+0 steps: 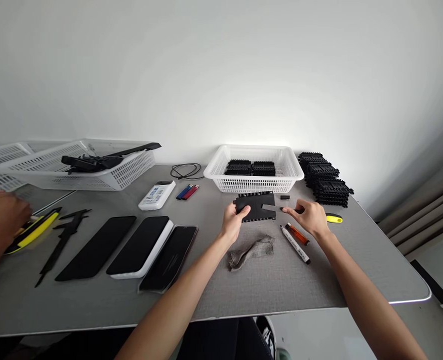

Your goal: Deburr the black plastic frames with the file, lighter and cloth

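Observation:
My left hand (235, 219) grips the left side of a flat black plastic plate (258, 210) with toothed edges, its thumb lying on top. My right hand (307, 216) is closed round the dark handle of a flat metal blade (272, 208), whose tip lies over the plate's face. Just behind, a white basket (253, 185) holds similar black toothed pieces (263, 168). To its right stand stacks of more such pieces (332, 189). A crumpled grey cloth (251, 252) lies in front of my left hand.
An orange lighter (297, 234), a marker (295, 244) and a yellow-ended tool (334, 218) lie near my right hand. Phones (96, 247), a caliper (62, 242), a power bank (157, 195) and another basket (129, 172) are leftward. Another person's hand (6, 212) is at far left.

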A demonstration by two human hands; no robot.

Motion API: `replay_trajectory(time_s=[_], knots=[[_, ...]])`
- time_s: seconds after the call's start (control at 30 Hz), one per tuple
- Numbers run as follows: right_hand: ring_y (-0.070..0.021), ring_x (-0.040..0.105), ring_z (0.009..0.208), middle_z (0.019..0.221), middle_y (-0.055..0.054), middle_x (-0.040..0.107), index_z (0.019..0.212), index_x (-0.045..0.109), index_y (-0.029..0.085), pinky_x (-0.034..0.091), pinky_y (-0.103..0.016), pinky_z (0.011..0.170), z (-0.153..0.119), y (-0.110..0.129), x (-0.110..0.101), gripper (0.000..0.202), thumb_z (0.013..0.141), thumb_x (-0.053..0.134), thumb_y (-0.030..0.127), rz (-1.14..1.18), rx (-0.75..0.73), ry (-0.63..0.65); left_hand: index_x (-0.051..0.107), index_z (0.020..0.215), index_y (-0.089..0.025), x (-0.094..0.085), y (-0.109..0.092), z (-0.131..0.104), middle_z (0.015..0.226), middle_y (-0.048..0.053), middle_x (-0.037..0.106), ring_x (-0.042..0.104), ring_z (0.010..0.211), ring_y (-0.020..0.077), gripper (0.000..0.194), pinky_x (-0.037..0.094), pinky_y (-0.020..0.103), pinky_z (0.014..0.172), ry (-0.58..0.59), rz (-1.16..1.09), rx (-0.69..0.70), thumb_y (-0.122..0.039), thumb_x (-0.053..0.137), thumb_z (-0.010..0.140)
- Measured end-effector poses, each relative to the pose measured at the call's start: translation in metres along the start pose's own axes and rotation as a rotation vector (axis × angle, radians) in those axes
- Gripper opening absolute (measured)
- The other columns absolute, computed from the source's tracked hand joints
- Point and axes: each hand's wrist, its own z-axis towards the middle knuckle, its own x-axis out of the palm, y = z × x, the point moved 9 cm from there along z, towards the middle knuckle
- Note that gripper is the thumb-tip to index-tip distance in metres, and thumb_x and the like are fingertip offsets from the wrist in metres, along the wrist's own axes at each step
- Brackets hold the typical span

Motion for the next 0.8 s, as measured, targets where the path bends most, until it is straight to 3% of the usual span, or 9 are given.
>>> replay_trajectory(time_s=[0.27, 0.37, 0.47, 0.6, 0.8], knots=[[-0.0132, 0.043, 0.049, 0.054, 0.000, 0.053, 0.059, 0.054, 0.020, 0.028, -0.027, 0.051, 0.003, -0.007, -0.009, 0.063, 0.081, 0.048, 0.079, 0.096, 0.038, -0.044, 0.069, 0.083, -0.015, 0.000, -0.011, -0.002, 0.083, 0.005, 0.072, 0.065, 0.082, 0.0201, 0.036, 0.048, 0.032, 0.081, -0.024, 0.032, 0.060, -0.037, 0.085, 0.060], [-0.0172, 0.055, 0.064, 0.074, -0.004, 0.062, 0.085, 0.069, 0.019, 0.037, -0.027, 0.058, 0.003, 0.005, -0.011, 0.058, 0.084, 0.050, 0.074, 0.181, -0.027, -0.034, 0.067, 0.091, -0.016, 0.006, -0.016, -0.008, 0.087, 0.005, 0.073, 0.067, 0.083, 0.0196, 0.041, 0.049, 0.031, 0.080, -0.032, 0.031, 0.082, -0.038, 0.084, 0.062], [-0.0209, 0.060, 0.077, 0.093, -0.007, 0.063, 0.120, 0.067, 0.020, 0.043, -0.029, 0.065, 0.000, 0.023, -0.004, 0.063, 0.082, 0.058, 0.070, 0.226, -0.110, 0.040, 0.064, 0.099, -0.016, 0.017, -0.021, -0.017, 0.088, 0.006, 0.074, 0.068, 0.083, 0.0194, 0.046, 0.051, 0.030, 0.078, -0.007, 0.031, 0.090, -0.039, 0.084, 0.064], [-0.0204, 0.057, 0.073, 0.086, -0.005, 0.059, 0.137, 0.058, 0.018, 0.045, -0.032, 0.066, -0.004, 0.034, 0.006, 0.075, 0.081, 0.062, 0.067, 0.301, -0.125, 0.092, 0.060, 0.102, -0.018, 0.036, -0.026, -0.032, 0.090, 0.006, 0.074, 0.069, 0.083, 0.0187, 0.046, 0.052, 0.029, 0.078, 0.075, 0.014, 0.095, -0.037, 0.083, 0.067], [-0.0192, 0.054, 0.070, 0.083, -0.002, 0.055, 0.141, 0.054, 0.016, 0.044, -0.031, 0.062, -0.006, 0.039, 0.008, 0.080, 0.077, 0.069, 0.062, 0.416, -0.125, 0.121, 0.061, 0.101, -0.019, 0.069, -0.028, -0.054, 0.103, 0.009, 0.071, 0.069, 0.095, 0.0228, 0.042, 0.053, 0.035, 0.086, 0.331, 0.041, 0.107, -0.030, 0.083, 0.068]])
